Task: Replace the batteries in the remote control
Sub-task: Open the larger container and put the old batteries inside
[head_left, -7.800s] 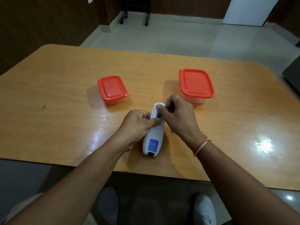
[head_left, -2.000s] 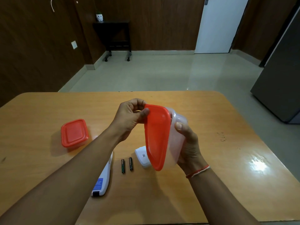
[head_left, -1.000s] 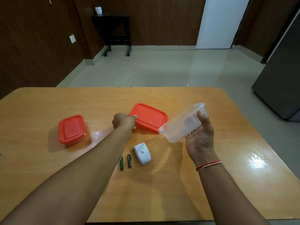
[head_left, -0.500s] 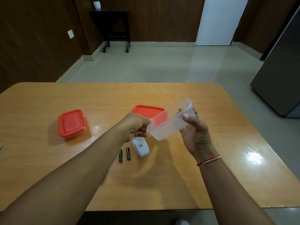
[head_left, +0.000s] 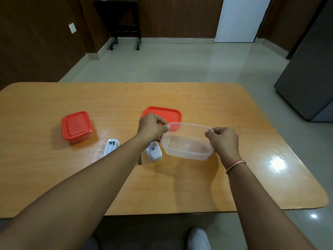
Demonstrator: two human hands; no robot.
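My left hand [head_left: 152, 126] and my right hand [head_left: 223, 139] grip the opposite rims of a clear plastic container [head_left: 186, 142], held level just above the table. Its orange lid [head_left: 163, 114] lies flat on the table behind it. The white remote [head_left: 111, 147] lies with its battery bay open, mostly hidden under my left forearm. The white battery cover [head_left: 154, 153] sits beside the container. A dark battery [head_left: 139, 160] peeks out by my forearm; the rest is hidden.
A smaller closed container with an orange lid [head_left: 76, 127] stands at the left on the wooden table [head_left: 180, 186]. A grey cabinet [head_left: 310, 78] stands on the floor to the right, and a black stand [head_left: 124, 24] is by the far wall.
The clear container has come from tilted to level and sunk lower. My left hand now grips its left rim. The camera tipped down, so the remote shows again.
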